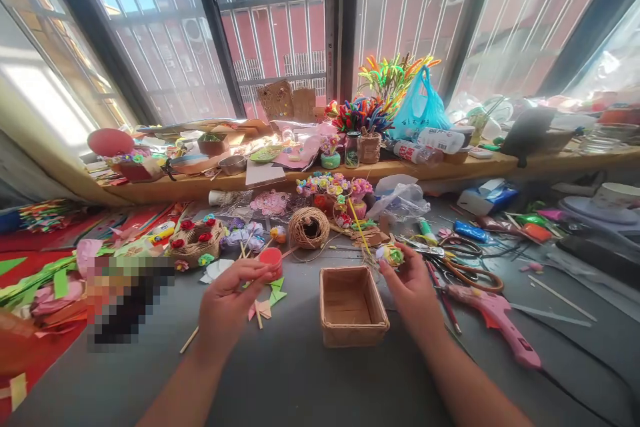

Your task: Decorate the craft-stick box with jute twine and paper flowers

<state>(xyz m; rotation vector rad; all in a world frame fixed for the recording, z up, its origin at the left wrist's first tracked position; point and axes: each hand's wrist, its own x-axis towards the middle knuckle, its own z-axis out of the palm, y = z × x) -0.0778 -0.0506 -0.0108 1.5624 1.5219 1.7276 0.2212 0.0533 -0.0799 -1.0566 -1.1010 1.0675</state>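
My left hand (231, 293) is closed in a pinch on a small red round piece (271, 260) on a thin wooden stick, held just above the grey table. My right hand (409, 280) is closed on a small yellow-green paper flower (391, 255) on a yellow stem that slants up to the left. Between the two hands stands an empty square woven basket (353, 328). Green and pink paper bits (267, 300) lie on the table under the left hand.
A ball of twine (309, 227), a pink glue gun (495, 320), scissors (463, 267) and an oval basket of paper roses (196, 240) lie around. Paper scraps cover the left side. The wooden sill (450, 170) behind is crowded with flower pots, bottles and a blue bag (419, 107).
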